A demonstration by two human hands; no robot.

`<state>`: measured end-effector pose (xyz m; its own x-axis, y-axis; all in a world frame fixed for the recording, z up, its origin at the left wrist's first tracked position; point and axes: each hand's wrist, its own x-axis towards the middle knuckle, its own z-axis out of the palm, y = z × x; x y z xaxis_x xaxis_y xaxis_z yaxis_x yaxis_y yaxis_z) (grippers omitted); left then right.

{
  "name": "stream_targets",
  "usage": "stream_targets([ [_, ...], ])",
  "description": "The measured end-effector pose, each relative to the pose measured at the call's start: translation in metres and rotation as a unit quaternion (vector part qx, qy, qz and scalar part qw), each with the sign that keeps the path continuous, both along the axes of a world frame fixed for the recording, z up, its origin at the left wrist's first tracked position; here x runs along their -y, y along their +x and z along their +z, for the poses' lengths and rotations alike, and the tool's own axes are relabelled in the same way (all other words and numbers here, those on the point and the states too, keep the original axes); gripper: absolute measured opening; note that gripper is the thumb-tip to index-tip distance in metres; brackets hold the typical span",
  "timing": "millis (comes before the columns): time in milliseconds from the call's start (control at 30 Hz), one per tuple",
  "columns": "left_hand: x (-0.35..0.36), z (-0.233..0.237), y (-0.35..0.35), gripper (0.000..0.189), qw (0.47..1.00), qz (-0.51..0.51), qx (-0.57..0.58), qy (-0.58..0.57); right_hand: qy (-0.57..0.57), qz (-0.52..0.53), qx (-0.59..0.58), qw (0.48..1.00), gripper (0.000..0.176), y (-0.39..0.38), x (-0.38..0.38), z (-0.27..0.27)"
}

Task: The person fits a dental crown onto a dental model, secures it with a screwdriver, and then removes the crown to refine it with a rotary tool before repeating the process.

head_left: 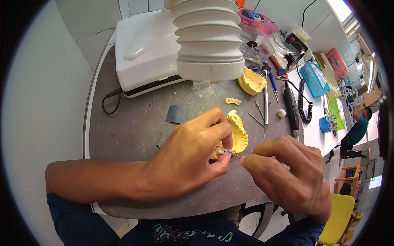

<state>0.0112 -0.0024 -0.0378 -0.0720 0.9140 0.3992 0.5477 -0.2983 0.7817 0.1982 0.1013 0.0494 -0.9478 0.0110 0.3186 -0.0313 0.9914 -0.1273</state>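
My left hand is closed in a pinch on a small whitish-grey dental piece. My right hand is closed on a thin rod-like tool, whose tip points at the piece; whether it touches cannot be made out. Just beyond my fingertips lies a yellow dental cast, partly hidden by my left hand. Farther back is a short row of cream tooth crowns. A second yellow cast sits behind that, beside the suction hose.
A white corrugated suction hose hangs over the bench near a white machine housing. Grey sandpaper lies left. A carving knife, burs and black handpiece lie right. Baskets and a distant person are farther right.
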Motion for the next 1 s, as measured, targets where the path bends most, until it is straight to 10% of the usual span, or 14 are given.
stream_targets([
  [1000, -0.0002, 0.0007, 0.0003, 0.022, 1.000, -0.004, 0.002, 0.006, 0.077, -0.037, 0.014, 0.996, 0.025, -0.0039, 0.0076, 0.0028],
])
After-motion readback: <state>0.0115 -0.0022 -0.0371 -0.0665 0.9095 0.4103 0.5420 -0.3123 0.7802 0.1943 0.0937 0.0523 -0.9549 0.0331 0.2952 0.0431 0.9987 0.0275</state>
